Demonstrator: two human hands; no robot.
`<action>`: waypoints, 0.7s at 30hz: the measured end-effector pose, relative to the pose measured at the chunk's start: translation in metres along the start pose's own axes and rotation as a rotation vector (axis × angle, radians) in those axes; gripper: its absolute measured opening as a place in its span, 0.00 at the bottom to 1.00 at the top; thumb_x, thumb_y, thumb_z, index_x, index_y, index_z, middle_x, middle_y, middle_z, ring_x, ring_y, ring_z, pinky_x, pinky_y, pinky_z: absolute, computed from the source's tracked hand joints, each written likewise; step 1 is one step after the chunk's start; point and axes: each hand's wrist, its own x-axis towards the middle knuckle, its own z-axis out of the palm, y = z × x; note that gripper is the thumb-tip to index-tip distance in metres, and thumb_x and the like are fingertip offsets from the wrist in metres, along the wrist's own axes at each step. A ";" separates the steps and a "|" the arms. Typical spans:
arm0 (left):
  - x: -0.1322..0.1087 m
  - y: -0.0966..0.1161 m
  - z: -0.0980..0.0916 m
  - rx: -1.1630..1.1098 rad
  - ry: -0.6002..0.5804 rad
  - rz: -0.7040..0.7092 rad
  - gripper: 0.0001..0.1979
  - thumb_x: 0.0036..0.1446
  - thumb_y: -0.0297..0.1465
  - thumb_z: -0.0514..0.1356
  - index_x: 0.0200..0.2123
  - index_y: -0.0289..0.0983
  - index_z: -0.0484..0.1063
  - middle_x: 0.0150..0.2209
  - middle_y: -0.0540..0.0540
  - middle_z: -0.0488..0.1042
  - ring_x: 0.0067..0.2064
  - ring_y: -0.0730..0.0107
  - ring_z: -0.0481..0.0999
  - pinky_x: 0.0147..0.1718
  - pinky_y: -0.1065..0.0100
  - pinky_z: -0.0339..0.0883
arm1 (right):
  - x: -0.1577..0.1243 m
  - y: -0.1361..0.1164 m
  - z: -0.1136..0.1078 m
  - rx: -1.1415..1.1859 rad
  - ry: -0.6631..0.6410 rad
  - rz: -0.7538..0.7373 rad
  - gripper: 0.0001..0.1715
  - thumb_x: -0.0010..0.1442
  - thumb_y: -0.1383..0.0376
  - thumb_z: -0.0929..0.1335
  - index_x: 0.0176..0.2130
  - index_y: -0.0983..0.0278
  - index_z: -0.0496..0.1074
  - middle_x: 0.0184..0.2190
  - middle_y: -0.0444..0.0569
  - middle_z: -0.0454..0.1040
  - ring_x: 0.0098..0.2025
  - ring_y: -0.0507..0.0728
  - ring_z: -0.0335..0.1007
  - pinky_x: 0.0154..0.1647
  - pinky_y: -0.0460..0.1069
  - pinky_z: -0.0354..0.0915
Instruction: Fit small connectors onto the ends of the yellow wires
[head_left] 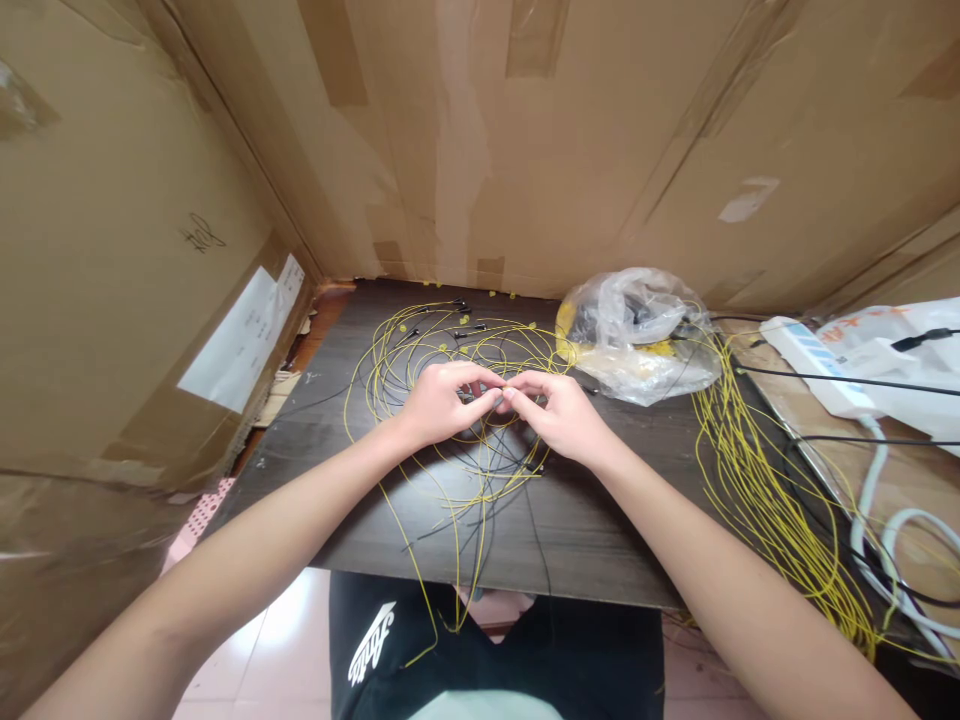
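Observation:
My left hand [448, 402] and my right hand [553, 408] meet fingertip to fingertip over the middle of the dark wooden table [600, 530]. Both are closed in a pinch. What sits between the fingertips is mostly hidden, though a tiny yellowish bit shows there. Under and around the hands spreads a loose tangle of thin yellow wires [379, 370], with some black ones among them. Small black connectors [471, 330] lie on the tangle's far side. A few yellow wire ends [431, 640] hang over the table's near edge above my lap.
A clear plastic bag [637, 330] with yellow and black contents stands at the back right. Beside it a thick bundle of yellow wires [772, 520] drapes off the right side. A white power strip [817, 365] with cables lies farther right. Cardboard walls [465, 150] enclose the back and left.

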 end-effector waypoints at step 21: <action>-0.001 0.003 -0.001 0.062 -0.008 -0.037 0.07 0.60 0.28 0.63 0.39 0.37 0.81 0.34 0.46 0.83 0.31 0.70 0.79 0.34 0.68 0.73 | -0.002 -0.001 0.005 -0.216 0.144 -0.066 0.08 0.63 0.62 0.69 0.37 0.62 0.78 0.28 0.47 0.82 0.28 0.55 0.75 0.33 0.51 0.67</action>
